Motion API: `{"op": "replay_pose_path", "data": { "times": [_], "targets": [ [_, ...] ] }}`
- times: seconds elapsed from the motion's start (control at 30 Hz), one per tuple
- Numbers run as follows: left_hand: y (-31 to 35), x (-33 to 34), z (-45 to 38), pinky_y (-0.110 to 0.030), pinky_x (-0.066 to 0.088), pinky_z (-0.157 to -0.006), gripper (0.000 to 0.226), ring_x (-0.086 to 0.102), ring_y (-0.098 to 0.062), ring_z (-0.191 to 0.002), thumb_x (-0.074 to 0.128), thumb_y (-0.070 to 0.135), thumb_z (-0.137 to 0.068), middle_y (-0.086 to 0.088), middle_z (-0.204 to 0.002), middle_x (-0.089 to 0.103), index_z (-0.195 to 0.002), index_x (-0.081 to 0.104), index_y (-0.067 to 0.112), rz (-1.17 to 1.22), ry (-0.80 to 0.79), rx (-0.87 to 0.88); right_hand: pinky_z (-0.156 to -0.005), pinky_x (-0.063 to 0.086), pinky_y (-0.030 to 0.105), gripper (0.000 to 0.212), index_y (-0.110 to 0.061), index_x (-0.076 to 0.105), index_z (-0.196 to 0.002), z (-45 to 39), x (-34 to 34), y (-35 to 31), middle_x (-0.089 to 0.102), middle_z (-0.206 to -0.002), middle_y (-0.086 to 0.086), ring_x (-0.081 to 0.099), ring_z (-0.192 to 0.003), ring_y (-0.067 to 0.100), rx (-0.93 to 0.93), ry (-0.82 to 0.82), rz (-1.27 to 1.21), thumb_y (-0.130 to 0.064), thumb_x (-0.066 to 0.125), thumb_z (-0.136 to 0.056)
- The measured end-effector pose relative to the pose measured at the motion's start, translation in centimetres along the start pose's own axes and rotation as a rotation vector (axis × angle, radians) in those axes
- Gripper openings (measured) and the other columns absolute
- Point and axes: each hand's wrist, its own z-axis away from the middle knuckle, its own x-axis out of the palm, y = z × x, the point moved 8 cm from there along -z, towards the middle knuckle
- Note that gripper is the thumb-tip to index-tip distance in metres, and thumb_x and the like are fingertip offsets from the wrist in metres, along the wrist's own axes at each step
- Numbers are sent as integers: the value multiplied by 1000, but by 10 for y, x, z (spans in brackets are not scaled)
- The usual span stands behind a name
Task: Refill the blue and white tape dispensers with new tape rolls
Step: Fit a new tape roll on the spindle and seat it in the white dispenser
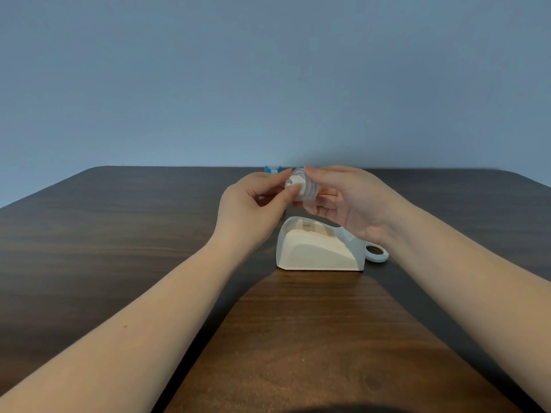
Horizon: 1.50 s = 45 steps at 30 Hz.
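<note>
A white tape dispenser stands on the dark wooden table, its roll bay open on top. Above and behind it both hands hold a stack of clear tape rolls. My right hand grips the stack from the right. My left hand pinches a white hub at the stack's left end. A blue tape dispenser peeks out behind my left hand near the table's far edge, mostly hidden.
A white tape ring lies flat on the table just right of the white dispenser, under my right wrist. A plain blue-grey wall rises behind the table's far edge.
</note>
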Motion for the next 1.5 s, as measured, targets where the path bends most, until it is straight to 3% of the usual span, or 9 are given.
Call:
{"op": "replay_pose_path", "data": {
  "times": [0.17,0.37,0.6,0.7,0.87,1.0,1.17,1.3,1.5],
  "targets": [
    [3,2,0,-10,47,-75,24,63,1,-80,70,15,-83,14,-87,67,-99,68,33,-33,-23,19,-66,53,24,23,-7,71,-99,0,-3,-1,72,-89,6,68,-79,15,-3,5,67,-25,62,-88],
    [-4,-1,-3,-11,48,-67,29,57,-3,-65,78,12,-75,7,-72,63,-95,64,27,11,-38,-82,-97,47,39,17,-8,70,-84,3,4,1,73,-83,7,69,-84,22,19,-98,132,-22,60,-88],
    [-6,3,-4,-26,53,-78,28,60,-10,-80,78,25,-75,6,-104,68,-102,72,29,-5,-183,-121,-68,55,22,23,-4,68,-91,5,3,-3,73,-77,3,70,-73,11,58,-186,104,-24,55,-91],
    [-9,8,-1,-28,56,-77,34,63,-16,-79,78,19,-75,1,-97,74,-107,72,26,73,-285,-186,-75,56,25,29,0,68,-99,4,1,0,71,-88,10,67,-83,17,90,-198,129,-25,58,-88],
    [-12,10,1,-39,57,-88,24,64,-19,-75,81,21,-70,-18,-93,72,-92,74,25,74,-324,-232,-64,56,20,27,0,68,-98,6,1,2,74,-82,7,69,-73,11,129,-184,150,-23,62,-85],
    [-14,9,0,-33,59,-78,23,62,-12,-71,82,18,-69,7,-73,69,-90,73,18,77,-323,-243,-74,60,26,34,-1,67,-99,4,0,3,74,-94,14,71,-85,19,135,-134,178,-27,69,-77],
    [-15,10,0,-31,59,-76,27,67,-12,-77,81,14,-70,-6,-93,75,-96,74,11,96,-309,-258,-68,61,26,28,-3,66,-97,5,-6,0,67,-87,12,65,-79,18,177,-72,248,-27,67,-82],
    [-20,11,0,-30,58,-76,27,67,-9,-72,83,16,-68,-3,-88,77,-94,75,14,55,-289,-251,-61,60,23,19,1,64,-101,7,-13,1,64,-79,10,63,-63,13,237,-103,265,-12,60,-88],
    [-23,14,1,-31,57,-82,30,68,-13,-87,85,26,-65,3,-89,77,-93,76,21,-17,-294,-245,-61,59,22,22,-1,65,-101,9,-20,3,72,-74,11,69,-62,14,278,-178,287,10,58,-83]
  ]
}}
